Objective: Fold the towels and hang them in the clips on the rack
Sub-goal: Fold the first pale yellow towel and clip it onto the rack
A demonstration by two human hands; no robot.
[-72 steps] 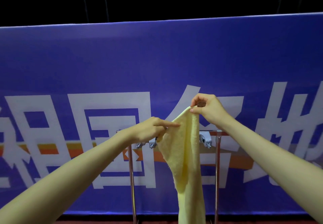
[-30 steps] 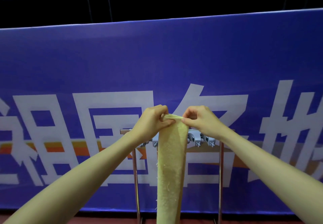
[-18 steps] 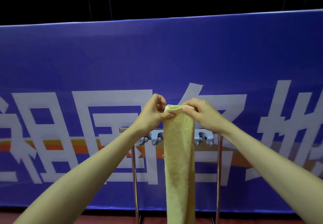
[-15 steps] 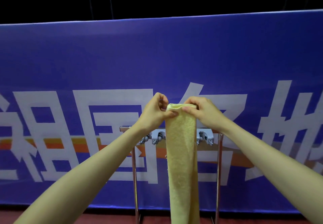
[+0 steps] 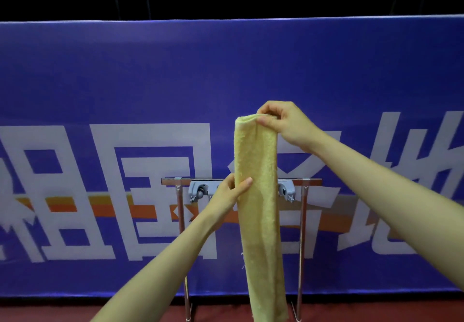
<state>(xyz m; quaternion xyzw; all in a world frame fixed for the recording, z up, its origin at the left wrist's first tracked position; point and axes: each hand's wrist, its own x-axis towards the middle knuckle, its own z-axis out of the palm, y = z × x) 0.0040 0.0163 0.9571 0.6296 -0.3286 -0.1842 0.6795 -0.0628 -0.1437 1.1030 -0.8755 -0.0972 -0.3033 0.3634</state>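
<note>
- The towel [image 5: 259, 208], yellow and folded into a long narrow strip, hangs upright in front of the rack [image 5: 241, 182], its top well above the bar and its lower end running out of view at the bottom edge.
- The right hand [image 5: 283, 123] pinches the top fold between thumb and curled fingers and appears to carry the whole weight.
- The left hand [image 5: 232, 193] grips the left edge at about bar height, thumb across the front face; the fingers lie hidden behind the cloth.
- Grey clips [image 5: 200, 191] sit under the bar; one shows on the left, another [image 5: 285, 191] on the right, and any between them are covered by the strip.
- Handling, as judged: the cloth is light, soft and limp, so it droops wherever unsupported, and the layers may slide apart if the pinch slackens.
- The terry surface looks rough and unlikely to slip; nothing here is fragile.
- Best hold, as judged: all layers together near the top fold, with the second hand steadying the strip lower down while the thick end goes into a clip.
</note>
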